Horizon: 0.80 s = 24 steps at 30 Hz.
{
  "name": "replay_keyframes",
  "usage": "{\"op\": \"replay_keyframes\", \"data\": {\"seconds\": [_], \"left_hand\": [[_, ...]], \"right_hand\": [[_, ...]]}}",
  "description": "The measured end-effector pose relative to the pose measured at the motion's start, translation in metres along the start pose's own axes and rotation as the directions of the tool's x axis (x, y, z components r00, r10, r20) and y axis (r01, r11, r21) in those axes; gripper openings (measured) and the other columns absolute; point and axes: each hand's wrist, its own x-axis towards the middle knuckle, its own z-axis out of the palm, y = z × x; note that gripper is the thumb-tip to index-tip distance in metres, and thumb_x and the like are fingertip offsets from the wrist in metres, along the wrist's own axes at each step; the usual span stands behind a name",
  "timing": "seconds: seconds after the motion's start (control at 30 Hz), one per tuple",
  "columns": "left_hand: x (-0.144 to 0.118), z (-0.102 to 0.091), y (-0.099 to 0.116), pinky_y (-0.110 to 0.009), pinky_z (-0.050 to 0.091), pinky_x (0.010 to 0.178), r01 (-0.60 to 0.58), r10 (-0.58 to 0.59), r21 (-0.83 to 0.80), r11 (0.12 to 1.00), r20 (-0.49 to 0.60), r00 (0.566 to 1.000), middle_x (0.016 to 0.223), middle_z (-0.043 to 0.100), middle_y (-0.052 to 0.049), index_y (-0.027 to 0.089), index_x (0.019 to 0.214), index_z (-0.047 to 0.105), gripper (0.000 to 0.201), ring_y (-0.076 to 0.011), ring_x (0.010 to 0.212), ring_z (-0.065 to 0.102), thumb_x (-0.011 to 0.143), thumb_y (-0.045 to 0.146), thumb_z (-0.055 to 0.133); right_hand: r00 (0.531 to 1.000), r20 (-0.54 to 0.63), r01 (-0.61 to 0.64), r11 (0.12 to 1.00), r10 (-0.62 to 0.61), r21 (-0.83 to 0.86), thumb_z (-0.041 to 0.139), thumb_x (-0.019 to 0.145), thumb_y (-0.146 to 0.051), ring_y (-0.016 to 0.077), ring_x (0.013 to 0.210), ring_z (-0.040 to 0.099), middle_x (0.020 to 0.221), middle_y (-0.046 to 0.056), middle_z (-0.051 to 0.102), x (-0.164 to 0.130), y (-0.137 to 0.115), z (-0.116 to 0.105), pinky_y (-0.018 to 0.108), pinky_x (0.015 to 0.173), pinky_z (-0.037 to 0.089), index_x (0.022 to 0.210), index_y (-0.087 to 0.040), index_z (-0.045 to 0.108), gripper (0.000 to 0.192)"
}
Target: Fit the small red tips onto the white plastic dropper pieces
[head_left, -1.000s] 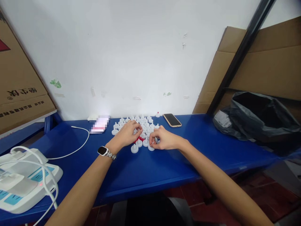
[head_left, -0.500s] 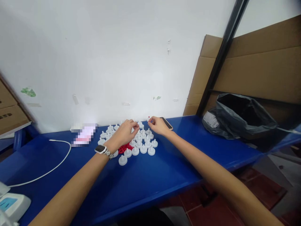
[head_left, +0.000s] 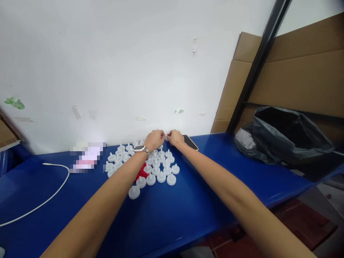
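Both hands meet close together at the far end of a cluster of white round caps with upright nozzles [head_left: 161,176]. My left hand [head_left: 156,139], with a watch [head_left: 139,148] on its wrist, is closed in a pinch; what its fingertips hold is too small to make out. Just to its right, my right hand [head_left: 176,138] also pinches, its fingertips against a small red tip [head_left: 168,135]. Whether that tip is held or sits on a cap is unclear. A pile of small red pieces [head_left: 142,172] lies among the caps, partly behind my left forearm.
A phone [head_left: 190,142] lies right of my right hand. Further right sits a dark plastic bag [head_left: 285,132] before cardboard [head_left: 303,75]. Left on the blue table [head_left: 204,200] are a white cable [head_left: 57,191] and a blurred-out pinkish item [head_left: 88,157]. A white wall [head_left: 134,71] stands behind.
My left hand has moved right and away from me, over the caps, to beside my right hand. My right hand has shifted slightly towards the wall. The view has turned a little.
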Motion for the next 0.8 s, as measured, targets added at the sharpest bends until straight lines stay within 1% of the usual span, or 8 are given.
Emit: {"op": "replay_keyframes", "data": {"seconds": [0.07, 0.13, 0.23, 0.3, 0.37, 0.47, 0.63, 0.8], "left_hand": [[-0.010, -0.006, -0.001, -0.033, 0.048, 0.076, -0.019, 0.019, -0.006, 1.000, -0.013, 1.000, 0.093, 0.071, -0.010, 0.019, 0.091, 0.068, 0.021, -0.0241, 0.088, 0.064, 0.089, 0.026, 0.048], [-0.026, -0.015, -0.001, -0.034, 0.047, 0.077, -0.060, 0.058, -0.037, 0.997, -0.058, 0.997, 0.097, 0.069, -0.010, 0.019, 0.094, 0.065, 0.022, -0.0237, 0.090, 0.063, 0.092, 0.029, 0.046], [-0.062, -0.033, 0.000, -0.034, 0.047, 0.076, -0.116, 0.098, -0.135, 0.984, -0.132, 0.986, 0.096, 0.066, -0.008, 0.019, 0.101, 0.060, 0.024, -0.0220, 0.086, 0.061, 0.096, 0.034, 0.042], [-0.090, -0.046, 0.000, -0.034, 0.046, 0.075, -0.128, 0.095, -0.196, 0.972, -0.166, 0.982, 0.096, 0.065, -0.007, 0.020, 0.103, 0.058, 0.027, -0.0210, 0.083, 0.060, 0.099, 0.038, 0.037], [-0.116, -0.056, -0.001, -0.034, 0.045, 0.075, -0.123, 0.084, -0.250, 0.960, -0.162, 0.983, 0.094, 0.064, -0.006, 0.020, 0.105, 0.056, 0.030, -0.0195, 0.080, 0.059, 0.100, 0.041, 0.035], [-0.145, -0.066, -0.003, -0.032, 0.043, 0.071, -0.104, 0.064, -0.292, 0.951, -0.144, 0.988, 0.091, 0.062, -0.004, 0.021, 0.104, 0.053, 0.030, -0.0184, 0.078, 0.058, 0.101, 0.044, 0.034], [-0.158, -0.068, -0.001, -0.031, 0.041, 0.067, -0.146, 0.136, -0.244, 0.959, -0.058, 0.989, 0.084, 0.057, -0.002, 0.021, 0.091, 0.048, 0.032, -0.0180, 0.075, 0.054, 0.103, 0.043, 0.028], [-0.154, -0.071, 0.006, -0.033, 0.040, 0.073, -0.225, 0.207, -0.138, 0.965, -0.133, 0.969, 0.084, 0.054, -0.003, 0.021, 0.089, 0.048, 0.031, -0.0189, 0.079, 0.052, 0.104, 0.036, 0.026]], "right_hand": [[0.999, -0.016, 0.042, 0.999, -0.042, 0.019, 0.058, 0.086, -0.031, 0.0253, 0.094, 0.066, 0.099, 0.011, 0.070, -0.012, -0.002, -0.006, 0.034, 0.077, 0.047, 0.097, -0.022, 0.069, 0.018], [0.988, -0.058, 0.146, 0.988, -0.143, 0.051, 0.055, 0.087, -0.034, 0.0236, 0.089, 0.066, 0.097, 0.009, 0.069, -0.032, -0.004, -0.015, 0.033, 0.075, 0.047, 0.096, -0.023, 0.066, 0.018], [0.919, -0.187, 0.371, 0.923, -0.348, 0.104, 0.051, 0.089, -0.034, 0.0219, 0.090, 0.063, 0.109, 0.010, 0.064, -0.072, -0.012, -0.030, 0.032, 0.072, 0.045, 0.097, -0.022, 0.061, 0.018], [0.886, -0.170, 0.462, 0.854, -0.432, 0.239, 0.048, 0.091, -0.032, 0.0180, 0.078, 0.062, 0.096, 0.006, 0.066, -0.099, -0.022, -0.037, 0.029, 0.068, 0.044, 0.100, -0.021, 0.057, 0.016], [0.865, -0.107, 0.489, 0.779, -0.489, 0.392, 0.049, 0.091, -0.031, 0.0149, 0.065, 0.058, 0.080, 0.001, 0.065, -0.123, -0.033, -0.041, 0.027, 0.063, 0.043, 0.101, -0.021, 0.056, 0.016], [0.844, -0.161, 0.520, 0.709, -0.511, 0.476, 0.057, 0.087, -0.029, 0.0128, 0.062, 0.054, 0.077, 0.000, 0.062, -0.149, -0.049, -0.039, 0.027, 0.063, 0.043, 0.093, -0.020, 0.061, 0.011], [0.755, -0.264, 0.643, 0.599, -0.601, 0.477, 0.061, 0.082, -0.020, 0.0136, 0.073, 0.054, 0.087, 0.002, 0.060, -0.169, -0.056, -0.034, 0.028, 0.069, 0.045, 0.086, -0.019, 0.063, 0.005], [0.753, -0.321, 0.647, 0.554, -0.575, 0.524, 0.061, 0.084, -0.023, 0.0143, 0.078, 0.057, 0.092, 0.003, 0.061, -0.175, -0.051, -0.036, 0.028, 0.073, 0.047, 0.093, -0.019, 0.061, 0.009]]}}
